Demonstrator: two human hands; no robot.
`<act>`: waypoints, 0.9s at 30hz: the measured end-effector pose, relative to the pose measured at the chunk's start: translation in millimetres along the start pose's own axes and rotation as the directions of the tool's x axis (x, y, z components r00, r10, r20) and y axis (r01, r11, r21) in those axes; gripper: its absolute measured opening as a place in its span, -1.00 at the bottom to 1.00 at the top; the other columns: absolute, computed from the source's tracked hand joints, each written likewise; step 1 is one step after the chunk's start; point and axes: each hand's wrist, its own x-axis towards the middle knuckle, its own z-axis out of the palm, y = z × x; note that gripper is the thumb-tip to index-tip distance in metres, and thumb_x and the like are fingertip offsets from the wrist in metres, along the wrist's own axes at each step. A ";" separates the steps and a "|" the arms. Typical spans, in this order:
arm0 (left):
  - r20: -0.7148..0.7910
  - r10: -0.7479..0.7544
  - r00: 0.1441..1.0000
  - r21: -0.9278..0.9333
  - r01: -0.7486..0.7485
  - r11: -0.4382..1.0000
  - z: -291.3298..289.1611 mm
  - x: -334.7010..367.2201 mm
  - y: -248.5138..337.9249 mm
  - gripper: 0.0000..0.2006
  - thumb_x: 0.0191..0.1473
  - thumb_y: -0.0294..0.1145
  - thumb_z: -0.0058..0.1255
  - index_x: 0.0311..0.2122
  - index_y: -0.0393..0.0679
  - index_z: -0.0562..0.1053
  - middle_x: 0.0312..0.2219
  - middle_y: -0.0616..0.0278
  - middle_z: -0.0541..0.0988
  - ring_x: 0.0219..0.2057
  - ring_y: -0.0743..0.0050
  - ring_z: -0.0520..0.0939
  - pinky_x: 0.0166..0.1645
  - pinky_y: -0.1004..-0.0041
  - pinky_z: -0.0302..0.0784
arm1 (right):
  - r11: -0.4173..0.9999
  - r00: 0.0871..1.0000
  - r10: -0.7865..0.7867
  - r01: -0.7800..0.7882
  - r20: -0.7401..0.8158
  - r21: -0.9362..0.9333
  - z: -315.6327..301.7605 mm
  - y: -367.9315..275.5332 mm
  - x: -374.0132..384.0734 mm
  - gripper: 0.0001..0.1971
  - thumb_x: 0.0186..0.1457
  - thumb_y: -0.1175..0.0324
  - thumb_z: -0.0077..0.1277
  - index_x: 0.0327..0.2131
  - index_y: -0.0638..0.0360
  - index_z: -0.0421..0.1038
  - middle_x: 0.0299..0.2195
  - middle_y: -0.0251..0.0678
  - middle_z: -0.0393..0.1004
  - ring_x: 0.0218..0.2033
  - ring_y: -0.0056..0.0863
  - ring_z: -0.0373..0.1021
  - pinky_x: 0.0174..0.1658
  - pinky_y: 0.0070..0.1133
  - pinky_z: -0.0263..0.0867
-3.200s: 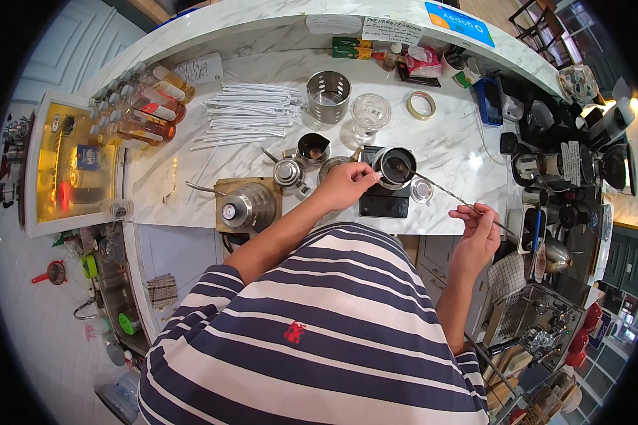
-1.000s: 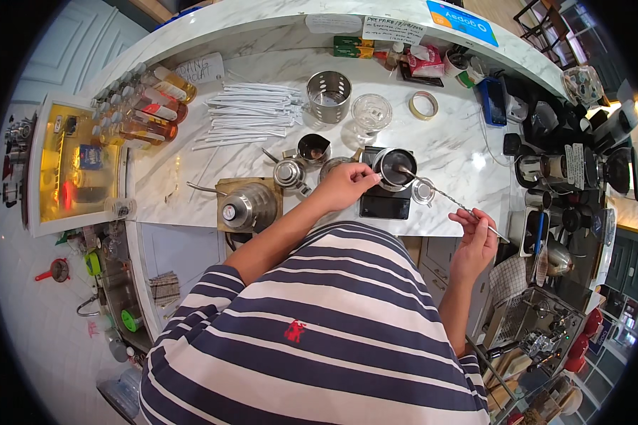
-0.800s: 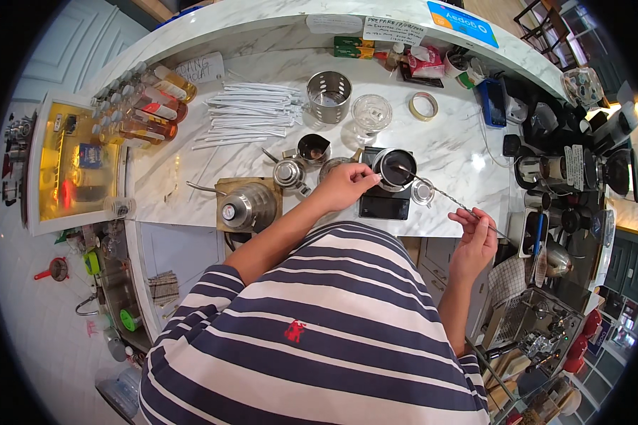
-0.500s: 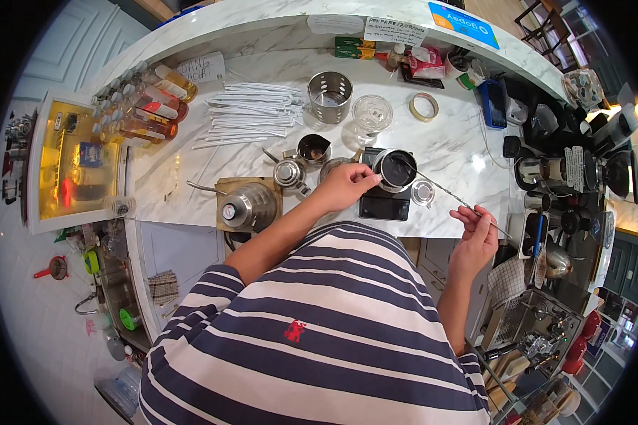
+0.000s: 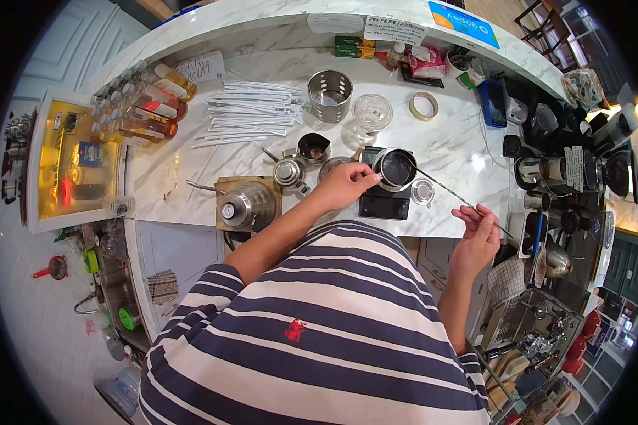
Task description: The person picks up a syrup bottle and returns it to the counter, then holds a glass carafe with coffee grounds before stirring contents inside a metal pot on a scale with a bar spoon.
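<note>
A round metal cup (image 5: 397, 168) with dark contents sits on a black scale (image 5: 384, 207) near the counter's front edge. My left hand (image 5: 345, 186) closes its fingertips on the cup's near left side. A long twisted bar spoon (image 5: 446, 190) slants into the cup, and its lower end is hidden in there. Its upper part is held in the closed fingers of my right hand (image 5: 475, 232). Just right of the cup lies a small round metal lid (image 5: 422, 191). Left of my left hand stand a small metal pot (image 5: 289, 172) and a metal pitcher (image 5: 313, 147).
A gooseneck kettle (image 5: 248, 207) stands on a wooden board at left. Behind are wrapped straws (image 5: 252, 112), a perforated metal holder (image 5: 329, 98), a clear plastic cup (image 5: 372, 115) and a tape roll (image 5: 423, 106). Bottles (image 5: 156, 106) line the far left; an espresso machine (image 5: 535, 333) is at lower right.
The bar spoon has shifted slightly inside the cup, its visible shaft now reaching the rim a little differently. My left hand stays on the cup; my right hand has barely moved.
</note>
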 end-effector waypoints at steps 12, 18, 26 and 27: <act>-0.011 -0.003 1.000 0.012 0.003 1.000 0.9 -0.7 -0.8 -0.76 0.24 -0.23 0.10 -0.30 -0.22 0.56 -0.59 0.48 0.48 -0.54 0.77 0.40 -0.43 0.59 0.32 | 0.995 0.996 -0.077 0.079 0.049 -0.057 7.2 0.6 -0.6 -0.66 0.44 0.30 -0.31 -0.10 0.43 0.35 -0.33 0.02 0.60 -0.32 -0.22 0.59 -0.11 -0.48 0.43; -0.015 0.009 1.000 0.019 -0.008 1.000 1.8 -0.6 -0.9 -0.75 0.24 -0.22 0.10 -0.30 -0.22 0.56 -0.58 0.47 0.48 -0.54 0.77 0.41 -0.42 0.59 0.33 | 0.994 0.997 -0.078 0.080 0.025 -0.068 4.7 -0.5 -1.5 -0.68 0.44 0.30 -0.30 -0.10 0.42 0.35 -0.33 0.02 0.60 -0.31 -0.22 0.59 -0.10 -0.47 0.43; -0.016 -0.012 1.000 0.002 0.012 1.000 1.9 0.7 -3.2 -0.75 0.23 -0.21 0.10 -0.30 -0.22 0.55 -0.59 0.47 0.48 -0.55 0.76 0.41 -0.43 0.59 0.32 | 1.000 0.999 -0.010 0.009 -0.052 -0.027 6.6 0.0 -5.8 -0.68 0.45 0.28 -0.31 -0.12 0.39 0.33 -0.33 0.02 0.60 -0.31 -0.21 0.60 -0.09 -0.47 0.43; -0.022 0.002 1.000 0.011 -0.002 1.000 2.4 0.4 -3.6 -0.75 0.23 -0.21 0.10 -0.31 -0.21 0.55 -0.59 0.47 0.48 -0.55 0.77 0.41 -0.43 0.59 0.32 | 1.000 0.997 0.023 -0.024 -0.080 -0.013 7.1 -1.4 -6.3 -0.68 0.45 0.28 -0.31 -0.13 0.39 0.32 -0.33 0.02 0.60 -0.31 -0.21 0.60 -0.09 -0.47 0.44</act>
